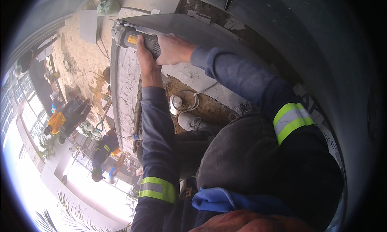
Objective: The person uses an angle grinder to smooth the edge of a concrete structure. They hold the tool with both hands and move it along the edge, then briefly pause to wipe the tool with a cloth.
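Both hands grip a grey angle grinder [131, 39] with a yellow label. My left hand [147, 55] is closed on its body, thumb along the side, and my right hand [174, 49] is closed on it just to the right. The grinder's head is at the left end of a long grey panel edge [185, 24]; whether the disc touches it I cannot tell. Below lies a rough, pale concrete ledge [125, 87]. A cable [195, 102] loops beside a white cylindrical object [175, 104] near my grey shoe [189, 121].
A dark glossy wall [322, 63] curves along my right. At left, lower down, are co-workers in yellow vests [56, 122] and dark reflective clothing [100, 151], tools and plants. A green sack [108, 7] and grey board [88, 26] lie beyond the ledge.
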Motion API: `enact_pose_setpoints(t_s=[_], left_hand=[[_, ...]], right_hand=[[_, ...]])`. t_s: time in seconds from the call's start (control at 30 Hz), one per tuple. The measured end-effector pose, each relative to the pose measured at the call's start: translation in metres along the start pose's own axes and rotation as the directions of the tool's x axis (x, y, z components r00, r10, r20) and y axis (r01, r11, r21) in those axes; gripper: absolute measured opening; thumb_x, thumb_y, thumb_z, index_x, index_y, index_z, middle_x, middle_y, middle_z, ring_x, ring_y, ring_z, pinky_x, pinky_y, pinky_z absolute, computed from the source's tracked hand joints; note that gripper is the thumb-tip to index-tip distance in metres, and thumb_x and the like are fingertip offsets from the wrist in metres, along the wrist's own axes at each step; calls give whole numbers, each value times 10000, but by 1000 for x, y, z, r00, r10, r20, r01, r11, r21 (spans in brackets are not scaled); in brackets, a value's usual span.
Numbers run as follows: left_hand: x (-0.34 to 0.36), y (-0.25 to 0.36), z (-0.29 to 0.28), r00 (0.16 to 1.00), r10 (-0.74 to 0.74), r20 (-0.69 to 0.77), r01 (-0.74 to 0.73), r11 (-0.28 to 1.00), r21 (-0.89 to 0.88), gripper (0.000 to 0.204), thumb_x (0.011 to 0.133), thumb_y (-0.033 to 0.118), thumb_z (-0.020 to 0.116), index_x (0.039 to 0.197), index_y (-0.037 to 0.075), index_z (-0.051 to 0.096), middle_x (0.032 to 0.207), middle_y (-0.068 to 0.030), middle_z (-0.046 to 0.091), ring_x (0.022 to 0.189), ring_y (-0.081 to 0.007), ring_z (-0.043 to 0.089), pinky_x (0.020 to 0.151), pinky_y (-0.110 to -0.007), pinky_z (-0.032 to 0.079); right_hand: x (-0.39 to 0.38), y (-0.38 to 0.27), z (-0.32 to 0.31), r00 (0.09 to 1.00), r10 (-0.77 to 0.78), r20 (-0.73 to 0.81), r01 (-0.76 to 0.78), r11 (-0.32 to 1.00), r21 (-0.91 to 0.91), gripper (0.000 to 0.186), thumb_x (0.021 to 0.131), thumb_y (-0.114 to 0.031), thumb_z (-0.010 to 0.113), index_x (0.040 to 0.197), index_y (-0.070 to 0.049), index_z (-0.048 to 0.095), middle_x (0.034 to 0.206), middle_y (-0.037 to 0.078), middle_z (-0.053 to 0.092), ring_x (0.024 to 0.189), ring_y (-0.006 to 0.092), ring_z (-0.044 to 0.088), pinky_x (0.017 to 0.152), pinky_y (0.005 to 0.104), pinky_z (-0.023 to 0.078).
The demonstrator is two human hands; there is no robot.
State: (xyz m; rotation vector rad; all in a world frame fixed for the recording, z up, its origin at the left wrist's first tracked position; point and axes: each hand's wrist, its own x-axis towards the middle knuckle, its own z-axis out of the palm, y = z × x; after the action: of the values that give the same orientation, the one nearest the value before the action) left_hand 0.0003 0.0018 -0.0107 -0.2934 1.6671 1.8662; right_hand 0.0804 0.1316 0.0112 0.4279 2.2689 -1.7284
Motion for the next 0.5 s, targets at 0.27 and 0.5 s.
enact_pose_setpoints(t_s=[0.27, 0.5], left_hand=[[11, 4, -12, 998, 0, 62, 0, 1000, -10, 434, 1084, 403, 455, 1246, 18, 577, 1102, -136, 717, 959, -250, 722, 885, -394, 583], [10, 7, -3, 999, 25, 27, -23, 997, -70, 395, 1070, 347, 522, 1227, -12, 571, 1049, -130, 699, 898, -233, 716, 800, -373, 602]], right_hand=[[11, -4, 1, 999, -6, 45, 6, 1000, 15, 544, 683, -212, 806, 1080, 129, 655, 1047, 321, 711, 1017, 410, 725, 880, 449, 588], [16, -4, 2, 999, 4, 46, -4, 1000, 6, 581, 680, -228, 821, 1087, 145, 641, 1026, 333, 707, 1001, 415, 727, 883, 445, 584]])
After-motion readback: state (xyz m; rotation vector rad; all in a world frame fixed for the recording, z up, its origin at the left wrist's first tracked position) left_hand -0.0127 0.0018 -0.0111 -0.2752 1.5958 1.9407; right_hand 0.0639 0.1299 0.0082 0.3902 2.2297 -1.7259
